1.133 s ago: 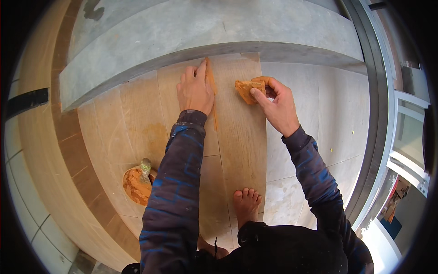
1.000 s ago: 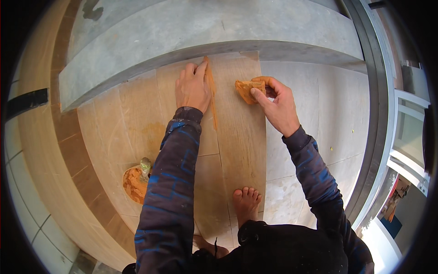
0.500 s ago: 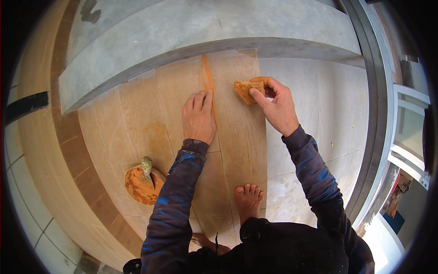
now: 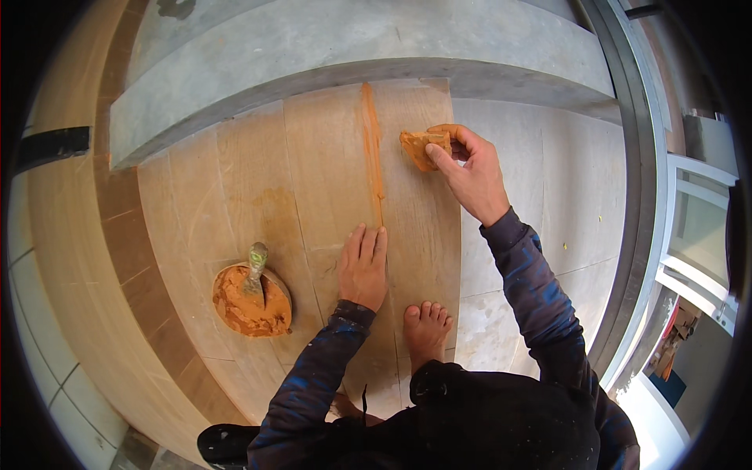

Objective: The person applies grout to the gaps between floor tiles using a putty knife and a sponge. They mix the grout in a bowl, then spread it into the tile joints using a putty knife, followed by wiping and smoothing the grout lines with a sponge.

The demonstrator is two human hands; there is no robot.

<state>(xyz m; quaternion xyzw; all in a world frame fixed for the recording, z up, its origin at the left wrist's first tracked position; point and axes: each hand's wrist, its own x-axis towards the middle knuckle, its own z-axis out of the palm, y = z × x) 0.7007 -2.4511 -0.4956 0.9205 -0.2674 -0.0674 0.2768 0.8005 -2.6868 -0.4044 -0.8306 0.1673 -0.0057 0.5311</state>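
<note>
Over the wood-look floor tiles [image 4: 415, 196], my right hand [image 4: 478, 176] pinches a small flat piece smeared with orange paste [image 4: 423, 149]; whether it is a sponge or a scraper I cannot tell. Stretched out flat, the fingers of my left hand [image 4: 363, 266] rest on the tile joint and hold nothing. From these fingertips a line of orange grout [image 4: 374, 149] runs along the joint up to the concrete step. Left of my left forearm sits a round bowl of orange grout [image 4: 235, 309], with a paste-caked trowel handle [image 4: 257, 258] sticking up from it.
A grey concrete step [image 4: 352, 43] spans the far side. Grey tiles [image 4: 540, 188] lie to the right, bordered by a metal door track [image 4: 638, 235]. My bare foot [image 4: 428, 333] stands near the joint. A darker brown tile strip [image 4: 149, 278] runs along the left.
My left hand has slid toward me along the joint, uncovering more of the orange line. The right hand still holds its piece in nearly the same place. The view has shifted slightly.
</note>
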